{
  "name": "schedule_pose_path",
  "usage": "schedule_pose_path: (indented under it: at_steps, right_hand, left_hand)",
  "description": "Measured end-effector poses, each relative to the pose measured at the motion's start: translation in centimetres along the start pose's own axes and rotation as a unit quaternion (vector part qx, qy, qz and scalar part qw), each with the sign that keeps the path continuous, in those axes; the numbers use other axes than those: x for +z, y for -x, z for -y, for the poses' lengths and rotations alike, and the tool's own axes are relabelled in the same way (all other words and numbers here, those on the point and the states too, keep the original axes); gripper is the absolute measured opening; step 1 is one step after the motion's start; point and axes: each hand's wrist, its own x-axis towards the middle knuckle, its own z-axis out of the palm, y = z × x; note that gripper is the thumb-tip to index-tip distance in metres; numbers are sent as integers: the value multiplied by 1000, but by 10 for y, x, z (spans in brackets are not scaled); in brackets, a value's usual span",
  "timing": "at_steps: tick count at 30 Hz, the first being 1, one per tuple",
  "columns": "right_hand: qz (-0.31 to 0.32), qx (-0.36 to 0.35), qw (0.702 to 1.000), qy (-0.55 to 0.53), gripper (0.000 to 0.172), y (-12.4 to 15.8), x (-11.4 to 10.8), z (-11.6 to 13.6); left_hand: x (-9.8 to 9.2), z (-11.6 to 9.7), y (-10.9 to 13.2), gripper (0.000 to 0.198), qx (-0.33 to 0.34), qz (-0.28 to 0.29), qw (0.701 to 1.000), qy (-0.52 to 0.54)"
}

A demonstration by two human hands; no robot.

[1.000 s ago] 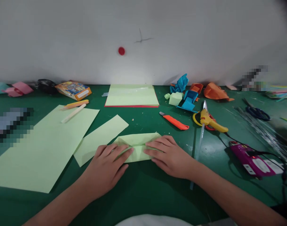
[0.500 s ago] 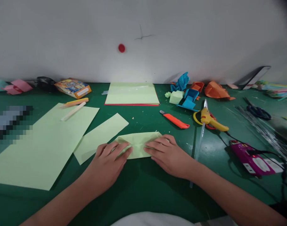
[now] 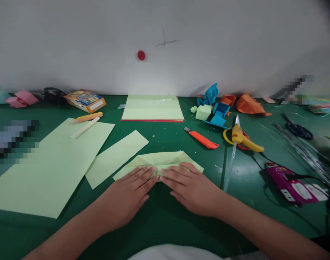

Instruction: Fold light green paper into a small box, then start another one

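Note:
A folded piece of pale green paper (image 3: 165, 157) lies on the green table in front of me, its slanted ends showing at both sides. My left hand (image 3: 135, 191) rests flat on its near left part, fingers stretched out. Flat on the near right part lies my right hand (image 3: 192, 187), also with straight fingers. The fingertips of both hands almost meet at the paper's near middle edge and cover the folds there. Just left of the folded paper is a pale green strip (image 3: 116, 159).
A large green sheet (image 3: 59, 166) lies at left with an orange-handled cutter (image 3: 87, 117) on it. An orange utility knife (image 3: 202, 139) and a yellow glue gun (image 3: 243, 139) are at right, near a purple box (image 3: 291, 186) with cables. Paper scraps (image 3: 219, 115) and a pad (image 3: 152, 107) stand behind.
Both hands have slid inward and slightly toward me, flattening onto the paper's near edge. The paper's side ends, covered before, now show.

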Motion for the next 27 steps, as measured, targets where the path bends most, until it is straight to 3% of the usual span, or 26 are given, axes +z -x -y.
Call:
schedule_pose_path:
  at_steps: [5,14,22,27]
  right_hand:
    - [80,-24,995,-60,64,3,3,6]
    - [114,52,987,-103,75,29,-6,1]
    - [93,94,988,-78,76,54,-9,-1]
    - [104,102,986,-79,75,53,-8,0]
  left_hand:
    - [-8,-7,2,71,1,25,1000,5]
    - [-14,-8,33,83,-56,39,998,-16]
    - [-17,-1,65,78,-117,3,992,-50]
    - [-43,-14,69,63,-142,-44,989,-10]
